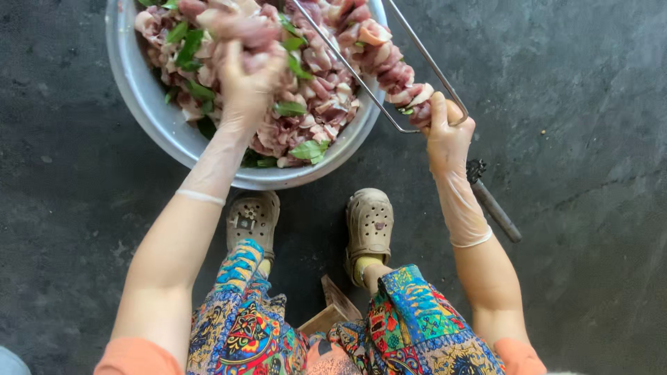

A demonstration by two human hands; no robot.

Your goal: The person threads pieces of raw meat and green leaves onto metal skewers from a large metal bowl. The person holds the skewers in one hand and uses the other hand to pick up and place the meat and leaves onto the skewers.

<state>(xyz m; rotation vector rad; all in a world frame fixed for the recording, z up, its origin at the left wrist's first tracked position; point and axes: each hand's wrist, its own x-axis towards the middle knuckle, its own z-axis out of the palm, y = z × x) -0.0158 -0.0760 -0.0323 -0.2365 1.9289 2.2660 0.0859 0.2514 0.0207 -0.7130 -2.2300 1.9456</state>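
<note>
A big metal basin (149, 111) on the dark floor holds several pieces of raw pink meat (316, 90) mixed with green leaves (306, 149). My left hand (246, 80), in a thin clear glove, is closed on a handful of meat above the basin. My right hand (445, 132), also gloved, grips the end of a long metal wire skewer frame (410, 52) that runs up over the basin's right rim. Slices of meat (399, 73) are threaded along the frame just above that hand.
My feet in tan clogs (368, 226) rest just below the basin, with patterned trousers (410, 326) and a wooden stool edge (333, 305) between them. A dark metal handle (493, 205) lies on the grey concrete floor (590, 139) beside my right wrist.
</note>
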